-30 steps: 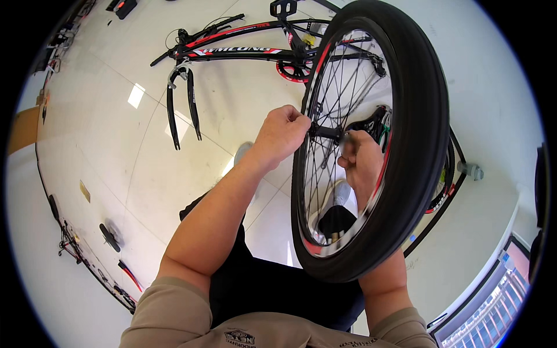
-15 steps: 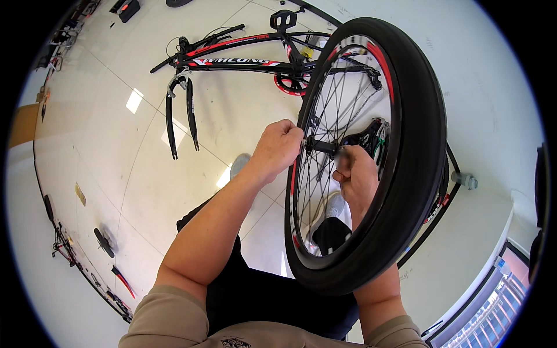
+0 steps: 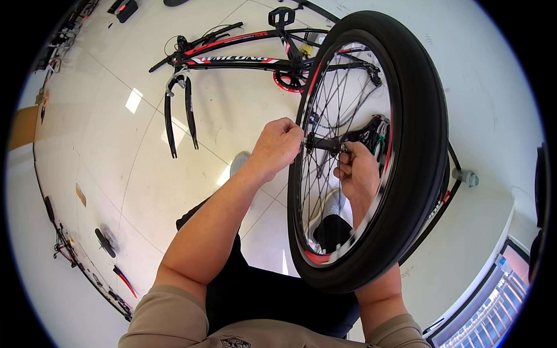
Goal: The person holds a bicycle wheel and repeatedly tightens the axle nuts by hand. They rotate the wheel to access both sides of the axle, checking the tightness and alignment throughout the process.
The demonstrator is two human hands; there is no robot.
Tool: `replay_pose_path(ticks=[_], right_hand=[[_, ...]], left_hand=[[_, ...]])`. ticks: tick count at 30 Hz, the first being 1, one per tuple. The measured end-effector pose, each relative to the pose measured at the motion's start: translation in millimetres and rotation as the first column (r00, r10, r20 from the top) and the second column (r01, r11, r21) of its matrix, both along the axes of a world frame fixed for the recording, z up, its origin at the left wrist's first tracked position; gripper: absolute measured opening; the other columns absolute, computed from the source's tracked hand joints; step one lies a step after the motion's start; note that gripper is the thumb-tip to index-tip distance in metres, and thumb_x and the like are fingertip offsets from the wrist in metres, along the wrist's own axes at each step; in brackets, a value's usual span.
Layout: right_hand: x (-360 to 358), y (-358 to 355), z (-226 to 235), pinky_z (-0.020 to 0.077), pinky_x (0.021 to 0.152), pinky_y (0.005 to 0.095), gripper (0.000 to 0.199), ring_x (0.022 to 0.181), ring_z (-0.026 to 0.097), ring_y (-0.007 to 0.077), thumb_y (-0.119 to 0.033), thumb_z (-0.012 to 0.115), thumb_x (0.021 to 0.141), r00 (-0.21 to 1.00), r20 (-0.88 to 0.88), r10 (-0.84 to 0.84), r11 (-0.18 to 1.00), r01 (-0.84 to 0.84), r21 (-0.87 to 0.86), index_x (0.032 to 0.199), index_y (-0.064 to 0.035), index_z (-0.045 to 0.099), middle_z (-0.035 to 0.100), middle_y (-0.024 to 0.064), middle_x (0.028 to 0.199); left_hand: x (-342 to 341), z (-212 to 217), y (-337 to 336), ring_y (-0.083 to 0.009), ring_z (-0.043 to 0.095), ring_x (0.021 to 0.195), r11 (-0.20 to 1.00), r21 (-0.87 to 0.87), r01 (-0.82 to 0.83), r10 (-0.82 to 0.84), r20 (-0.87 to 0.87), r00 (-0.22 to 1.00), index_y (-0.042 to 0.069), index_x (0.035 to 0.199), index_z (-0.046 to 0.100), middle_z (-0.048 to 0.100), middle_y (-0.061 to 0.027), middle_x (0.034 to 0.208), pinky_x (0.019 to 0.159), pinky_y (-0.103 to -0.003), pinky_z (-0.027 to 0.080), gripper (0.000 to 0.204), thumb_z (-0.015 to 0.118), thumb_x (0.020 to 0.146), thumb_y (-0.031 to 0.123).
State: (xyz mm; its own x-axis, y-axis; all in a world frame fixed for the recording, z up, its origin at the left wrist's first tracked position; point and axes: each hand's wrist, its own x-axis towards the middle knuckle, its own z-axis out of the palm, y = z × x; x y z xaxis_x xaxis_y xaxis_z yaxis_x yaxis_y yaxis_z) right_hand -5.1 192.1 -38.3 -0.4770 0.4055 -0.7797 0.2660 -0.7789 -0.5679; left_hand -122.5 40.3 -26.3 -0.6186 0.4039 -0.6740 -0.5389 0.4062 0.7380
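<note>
The person in front of me wears a tan shirt and dark trousers and has a bicycle wheel on edge before them, between the two hands, above the pale tiled floor. It leans a little, its thick black tyre toward me on the right, and the red and white marks low on the rim look smeared.

The left hand is at the near end of the hub, its fingers folded and thumb pressed to them around the axle end; just what lies within the pinch is covered by the fingers. The right hand is on the other side, seen through the spokes, its forearm passing behind the tyre. Its thumb and curled fingers pinch a small metal piece at the far end of the hub.

Past the wheel, a black and red bicycle frame lies on its side on the floor, its handlebar to the left and its bare fork pointing toward the person. A black pedal sticks up beyond the frame, and a red-edged chainring shows on the near side. A grey shoe peeks out past the left forearm, and a clear bottle lies near the wall at right.
</note>
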Motion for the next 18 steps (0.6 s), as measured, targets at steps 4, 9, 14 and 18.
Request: replay_pose_path(ticks=[4, 9, 14, 18], right_hand=[[-2, 4, -1, 0.0324, 0.050, 0.0301, 0.020, 0.048, 0.035, 0.0101, -0.016, 0.055, 0.093, 0.999, 0.036, 0.024, 0.999, -0.023, -0.032, 0.075, -0.0117, 0.048, 0.044, -0.0005, 0.060], [2, 3, -4, 0.0329, 0.050, 0.0298, 0.018, 0.048, 0.036, 0.0101, -0.015, 0.054, 0.094, 1.000, -0.015, 0.014, 0.998, -0.015, -0.054, 0.077, -0.0116, 0.048, 0.045, 0.0000, 0.060], [3, 3, -8, 0.0332, 0.050, 0.0297, 0.017, 0.048, 0.036, 0.0101, -0.015, 0.054, 0.094, 0.999, -0.030, -0.037, 0.997, 0.034, -0.076, 0.078, -0.0114, 0.049, 0.046, -0.0006, 0.061], [4, 5, -11, 0.0331, 0.050, 0.0296, 0.017, 0.048, 0.036, 0.0100, -0.015, 0.053, 0.094, 1.000, -0.024, -0.005, 0.998, 0.003, -0.055, 0.078, -0.0110, 0.050, 0.046, -0.0006, 0.061]], left_hand=[[1, -1, 0, -0.0132, 0.050, 0.061, 1.000, 0.005, 0.006, -0.006, -0.015, 1.000, -0.001, 0.089, 0.061, 0.057, -0.0064, 0.074, 0.053, -0.029, 0.044, 0.018, 0.051, 0.090, 0.013], [0, -8, -2, -0.0155, 0.057, 0.064, 1.000, -0.006, -0.010, 0.010, -0.031, 0.999, -0.005, 0.090, 0.064, 0.061, -0.0083, 0.072, 0.059, -0.032, 0.047, 0.022, 0.055, 0.086, 0.015], [1, -11, -2, -0.0172, 0.060, 0.070, 0.999, -0.045, 0.015, -0.019, -0.086, 0.996, -0.005, 0.091, 0.066, 0.065, -0.0098, 0.078, 0.065, -0.032, 0.049, 0.022, 0.059, 0.084, 0.014], [0, -9, -2, -0.0172, 0.061, 0.071, 0.999, -0.041, 0.023, -0.025, -0.059, 0.998, -0.005, 0.091, 0.066, 0.066, -0.0103, 0.079, 0.066, -0.032, 0.049, 0.021, 0.061, 0.083, 0.014]])
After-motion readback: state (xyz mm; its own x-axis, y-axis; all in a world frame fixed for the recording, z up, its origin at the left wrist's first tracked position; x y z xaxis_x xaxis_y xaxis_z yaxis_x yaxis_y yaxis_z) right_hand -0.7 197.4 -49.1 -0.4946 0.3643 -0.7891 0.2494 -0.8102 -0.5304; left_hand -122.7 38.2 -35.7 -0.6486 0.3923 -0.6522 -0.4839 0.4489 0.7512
